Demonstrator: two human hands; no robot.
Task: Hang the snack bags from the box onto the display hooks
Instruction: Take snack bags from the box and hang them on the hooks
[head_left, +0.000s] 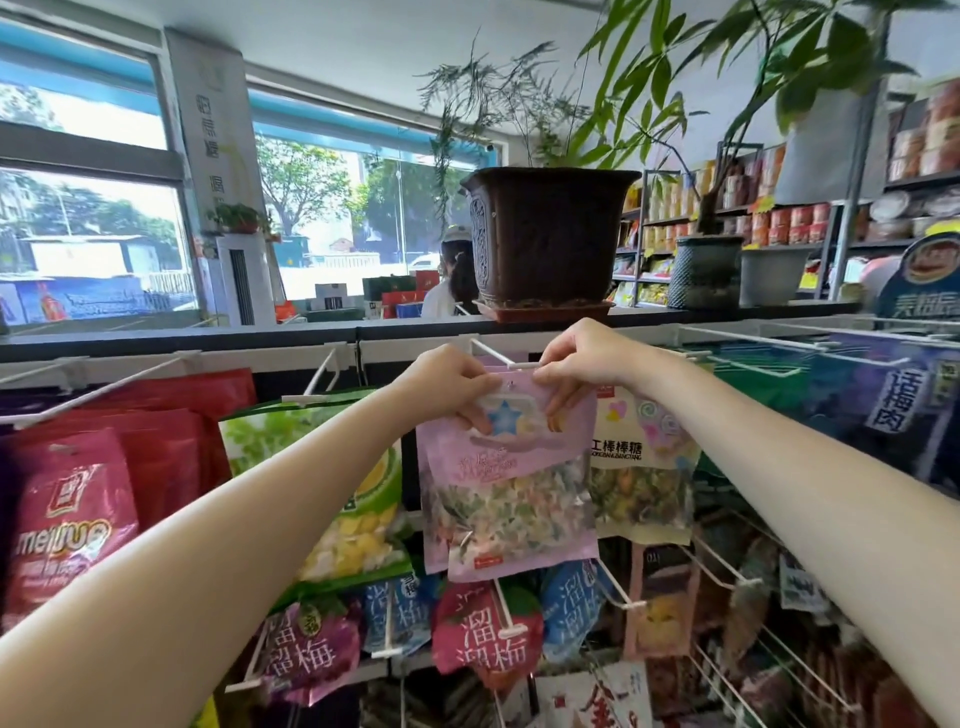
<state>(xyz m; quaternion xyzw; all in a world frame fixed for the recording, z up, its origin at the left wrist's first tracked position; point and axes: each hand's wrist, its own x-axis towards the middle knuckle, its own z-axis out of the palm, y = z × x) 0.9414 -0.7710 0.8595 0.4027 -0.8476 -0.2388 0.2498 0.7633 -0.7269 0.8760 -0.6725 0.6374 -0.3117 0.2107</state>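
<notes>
A pink snack bag (506, 478) with a star print and mixed candies is held up in front of the display rack. My left hand (452, 382) pinches its top left corner and my right hand (582, 358) pinches its top right corner. The bag's top edge sits just below the tip of a white display hook (501, 356) that sticks out from the rack's top rail. Whether the hook passes through the bag's hole cannot be made out. The box is out of view.
Red bags (72, 514) hang at the left, a green-yellow bag (358, 499) beside them, and a cream lollipop bag (641, 467) right of the pink one. Lower hooks carry more bags. A brown plant pot (545, 244) stands on the ledge above. A person stands behind the counter.
</notes>
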